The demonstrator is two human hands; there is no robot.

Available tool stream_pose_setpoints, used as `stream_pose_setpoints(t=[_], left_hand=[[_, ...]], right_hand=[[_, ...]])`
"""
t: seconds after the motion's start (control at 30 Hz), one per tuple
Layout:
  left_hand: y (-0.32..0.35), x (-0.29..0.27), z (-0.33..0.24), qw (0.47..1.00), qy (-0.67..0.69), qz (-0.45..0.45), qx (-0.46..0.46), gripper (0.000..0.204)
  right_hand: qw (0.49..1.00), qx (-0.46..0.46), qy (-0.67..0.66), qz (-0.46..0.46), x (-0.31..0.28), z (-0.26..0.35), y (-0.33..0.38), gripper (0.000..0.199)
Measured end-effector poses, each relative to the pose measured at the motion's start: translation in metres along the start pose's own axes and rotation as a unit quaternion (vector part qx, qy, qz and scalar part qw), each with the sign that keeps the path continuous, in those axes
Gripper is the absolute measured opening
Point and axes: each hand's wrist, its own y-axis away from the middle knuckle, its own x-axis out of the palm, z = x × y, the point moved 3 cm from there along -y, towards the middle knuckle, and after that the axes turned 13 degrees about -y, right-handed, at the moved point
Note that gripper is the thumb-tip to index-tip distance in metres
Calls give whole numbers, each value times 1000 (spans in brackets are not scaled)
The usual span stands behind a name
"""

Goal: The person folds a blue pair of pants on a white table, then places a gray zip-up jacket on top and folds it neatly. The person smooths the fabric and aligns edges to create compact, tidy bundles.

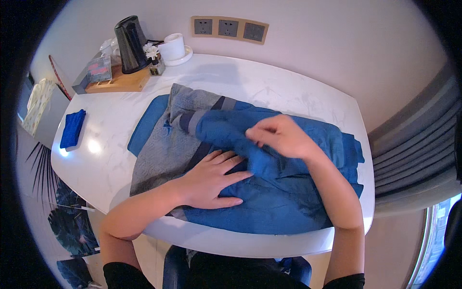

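Note:
A blue and grey quilted garment (269, 202) lies spread over the white table (110, 159). My left hand (209, 180) rests flat on it, fingers apart, pressing the cloth near the middle. Above it, my right hand (281, 137) is closed on a folded blue sleeve (221, 130) of the garment, pinching the fabric and holding it slightly lifted. The grey lining side (163, 149) shows on the left part, with a blue edge sticking out beyond it.
A small folded blue cloth (72, 128) lies near the table's left edge. At the back left stand a black kettle (130, 44), a white cup on a saucer (174, 48), a small flower vase (154, 60) and a wooden tray (120, 81). Wall sockets (229, 29) sit behind.

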Motion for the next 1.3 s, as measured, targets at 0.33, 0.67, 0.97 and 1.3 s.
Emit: stream_pose_setpoints(t=[0.33, 0.67, 0.97, 1.3], left_hand=[[14, -11, 12, 966, -2, -254, -46, 32], [14, -21, 58, 927, -112, -222, -280, 73], [20, -14, 82, 931, -28, -220, -290, 43], [22, -10, 87, 929, 5, -219, -298, 38]], right_hand=[[960, -185, 207, -19, 25, 45, 49, 51], [782, -367, 492, -111, 42, 18, 61, 35], [908, -261, 287, -157, 10, -8, 37, 50], [859, -369, 315, -165, 8, -15, 33, 33]])
